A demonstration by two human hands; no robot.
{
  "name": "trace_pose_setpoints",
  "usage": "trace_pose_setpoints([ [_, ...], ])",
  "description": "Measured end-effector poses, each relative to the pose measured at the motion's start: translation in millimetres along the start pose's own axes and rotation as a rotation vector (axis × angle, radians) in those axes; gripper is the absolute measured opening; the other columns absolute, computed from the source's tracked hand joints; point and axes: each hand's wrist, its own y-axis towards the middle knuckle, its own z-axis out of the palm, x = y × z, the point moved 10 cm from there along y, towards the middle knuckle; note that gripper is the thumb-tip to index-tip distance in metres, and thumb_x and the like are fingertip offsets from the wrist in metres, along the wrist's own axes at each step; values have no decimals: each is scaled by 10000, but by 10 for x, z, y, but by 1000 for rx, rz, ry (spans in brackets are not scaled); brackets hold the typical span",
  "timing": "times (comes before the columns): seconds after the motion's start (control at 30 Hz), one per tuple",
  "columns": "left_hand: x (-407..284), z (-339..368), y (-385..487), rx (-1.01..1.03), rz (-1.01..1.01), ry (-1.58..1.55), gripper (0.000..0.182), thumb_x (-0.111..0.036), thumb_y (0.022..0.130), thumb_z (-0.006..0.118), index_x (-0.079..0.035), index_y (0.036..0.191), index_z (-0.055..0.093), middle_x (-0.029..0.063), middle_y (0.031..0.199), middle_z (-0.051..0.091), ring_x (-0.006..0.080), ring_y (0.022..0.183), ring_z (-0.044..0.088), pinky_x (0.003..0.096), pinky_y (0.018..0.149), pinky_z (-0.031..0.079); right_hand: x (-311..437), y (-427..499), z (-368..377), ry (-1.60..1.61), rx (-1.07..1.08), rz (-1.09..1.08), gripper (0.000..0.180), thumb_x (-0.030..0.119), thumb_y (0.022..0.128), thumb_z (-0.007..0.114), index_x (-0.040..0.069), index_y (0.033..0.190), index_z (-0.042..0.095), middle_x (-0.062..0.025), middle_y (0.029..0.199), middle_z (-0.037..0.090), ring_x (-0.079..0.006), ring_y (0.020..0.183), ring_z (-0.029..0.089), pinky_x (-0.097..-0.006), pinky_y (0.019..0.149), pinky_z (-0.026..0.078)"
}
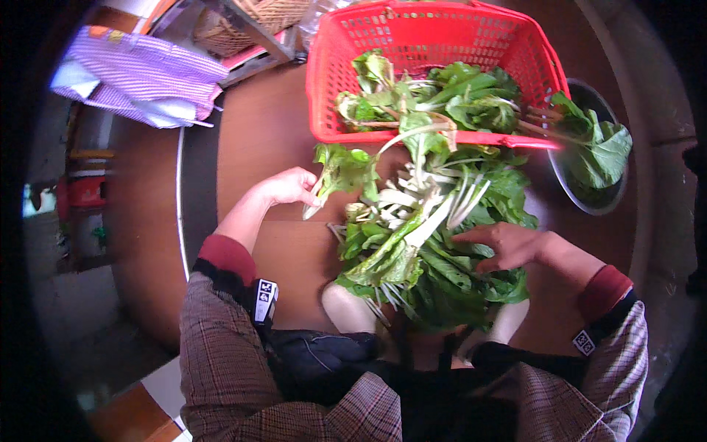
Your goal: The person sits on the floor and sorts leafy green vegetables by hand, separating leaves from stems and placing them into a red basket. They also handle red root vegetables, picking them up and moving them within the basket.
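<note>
My left hand [295, 188] grips the pale stem of a leafy green [342, 168], whose leaves point up toward the basket. Before me lies a heap of leafy greens [442, 271] with white stems, spread between and over my knees. Over its left part, a yellowed leaf with a broad white stem [428, 224] rests on top. My right hand [505, 246] is at the heap's right side, index finger extended onto the leaves; whether it grasps any is unclear. Beyond the heap stands a red plastic basket [353, 135] with more greens in it, some hanging over its near rim.
A metal basin [613, 204] stands right of the basket, large leaves [602, 149] reaching over it. At upper left are a purple-and-white striped cloth [149, 72] and a rack [265, 38] with wicker baskets [221, 30]. A red object [85, 191] is farther left.
</note>
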Motion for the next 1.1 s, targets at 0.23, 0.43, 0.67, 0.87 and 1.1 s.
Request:
trace_pose_setpoints([
  [0.23,-827,668,-821,247,240,-295,332,-77,743,768,-20,1045,642,33,958,664,120,867,604,285,820,479,256,276,-224,-218,70,34,645,266,740,692,51,1317,500,-210,1238,571,-348,1130,557,-400,991,425],
  [0.43,-1281,1214,-548,216,308,361,287,-262,740,762,-38,827,604,80,819,621,177,798,596,319,740,476,435,124,-298,-117,92,125,581,301,783,692,75,1295,534,-176,1195,611,-308,1104,588,-393,953,455],
  [0.67,-2151,896,-640,1,368,287,450,-137,750,718,-17,1166,599,125,1075,605,208,994,588,314,849,479,394,-307,-633,-68,60,211,507,295,793,691,50,1225,591,-166,1129,648,-284,1038,619,-378,898,483],
  [0.87,-2625,438,-422,-641,727,779,600,-243,758,727,-65,1290,514,185,1084,580,328,1020,575,401,924,457,609,-545,-1646,-12,-380,95,348,129,828,657,23,1158,626,-100,1048,683,-172,952,632,-312,865,487],
  [1.1,-2324,5,-274,-541,712,300,137,-64,840,618,-36,975,624,64,739,588,135,630,542,306,568,445,93,-47,-2625,-207,-596,251,353,135,799,628,5,1127,629,-158,984,687,-245,940,662,-349,861,504],
])
